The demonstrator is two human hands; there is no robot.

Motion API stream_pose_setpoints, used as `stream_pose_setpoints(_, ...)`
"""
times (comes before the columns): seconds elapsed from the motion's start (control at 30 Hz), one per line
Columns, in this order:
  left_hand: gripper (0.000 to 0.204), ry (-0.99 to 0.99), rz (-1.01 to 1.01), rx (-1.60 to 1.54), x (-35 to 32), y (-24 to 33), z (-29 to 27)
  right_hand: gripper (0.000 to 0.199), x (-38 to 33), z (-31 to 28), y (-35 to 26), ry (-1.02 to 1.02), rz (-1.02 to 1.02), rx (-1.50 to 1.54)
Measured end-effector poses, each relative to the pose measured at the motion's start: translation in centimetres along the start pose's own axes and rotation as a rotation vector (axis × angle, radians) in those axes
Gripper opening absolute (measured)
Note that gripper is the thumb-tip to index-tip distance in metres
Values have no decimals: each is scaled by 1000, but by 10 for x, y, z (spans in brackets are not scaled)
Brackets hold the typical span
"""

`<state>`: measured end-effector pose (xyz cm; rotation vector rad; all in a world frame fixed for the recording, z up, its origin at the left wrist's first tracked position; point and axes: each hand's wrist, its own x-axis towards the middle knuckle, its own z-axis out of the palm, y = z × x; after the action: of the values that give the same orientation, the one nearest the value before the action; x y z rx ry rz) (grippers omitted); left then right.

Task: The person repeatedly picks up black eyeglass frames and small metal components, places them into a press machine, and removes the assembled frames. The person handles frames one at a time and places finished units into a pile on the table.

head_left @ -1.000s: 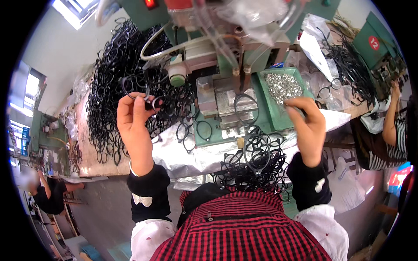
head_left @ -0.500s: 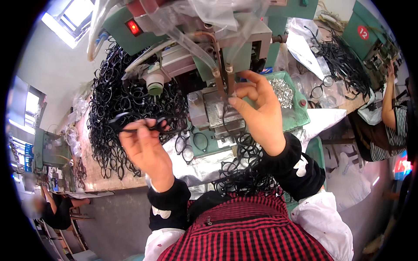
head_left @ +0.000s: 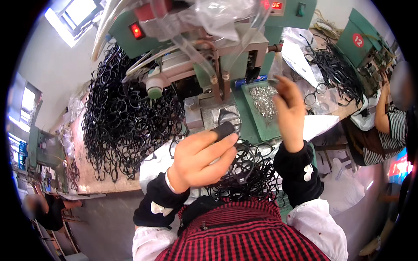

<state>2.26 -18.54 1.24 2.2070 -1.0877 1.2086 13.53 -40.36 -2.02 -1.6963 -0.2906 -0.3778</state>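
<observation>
My left hand (head_left: 202, 158) is closed on a black eyeglass frame (head_left: 226, 114), its rim pointing toward the machine's metal block. A short black sleeve-like piece (head_left: 224, 131) shows at the fingertips; whether it is a finger cover I cannot tell. My right hand (head_left: 291, 111) is raised at the right edge of a green tray (head_left: 266, 135) of small silvery metal parts (head_left: 264, 102). Its thumb and fingers are apart, somewhat blurred, with nothing visible between them. Two narrow tips of the green machine (head_left: 221, 89) stand over the metal block (head_left: 213, 114).
A big heap of black eyeglass frames (head_left: 126, 117) covers the bench's left side. More frames (head_left: 248, 174) lie in front of me. Dark strips (head_left: 339, 65) are piled at the far right. Another person (head_left: 394, 117) sits at the right, and one (head_left: 50, 209) at far left.
My left hand has moved right and nearer the machine's front with the eyeglass frame. My right hand has left the machine's tips and moved right to the tray.
</observation>
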Motion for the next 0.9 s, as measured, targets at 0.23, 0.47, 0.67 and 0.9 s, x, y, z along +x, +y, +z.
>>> stream_pose_setpoints(0.23,15,-13,6,52,-9,-1,12,9,-37,-35,44,-127,-134,-584)
stream_pose_setpoints(0.47,38,61,-283,-135,-41,35,14,6,-31,-20,58,-103,-154,-914)
stream_pose_setpoints(0.67,22,308,-568,423,-69,57,-54,8,-49,-32,59,-25,125,-620)
stream_pose_setpoints(0.9,18,-161,-587,814,-47,-112,-133,12,-27,-14,36,9,-173,-407)
